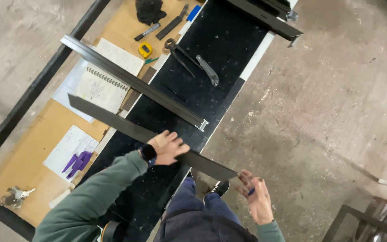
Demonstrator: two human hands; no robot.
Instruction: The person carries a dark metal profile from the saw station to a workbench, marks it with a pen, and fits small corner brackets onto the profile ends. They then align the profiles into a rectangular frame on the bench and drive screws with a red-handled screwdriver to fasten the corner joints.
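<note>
From my remote seat, the head view runs left to right across a long table [32, 148] whose near side is bare wood and whose far strip is a black mat. At the left edge lies a bunch of keys [18, 195], then a white sheet printed with purple shapes [70, 152] and an open spiral notebook [106, 80]. A yellow tape measure [145, 49] and a dark glove [149, 10] sit further up the wood. A grey metal channel profile [135, 83] lies diagonally across notebook and mat, and past it rests a pair of pincers [192, 62]. My left hand [169, 147], watch on the wrist, presses flat on top of a long dark metal strip [113, 118] that crosses the table at a slant, fingers spread over it rather than wrapped around. The strip's right end juts out beyond the table edge over the concrete floor [337, 89]. There my right hand [257, 197] hovers just beside the tip, palm up, fingers loosely open; I cannot tell whether it touches the metal.
</note>
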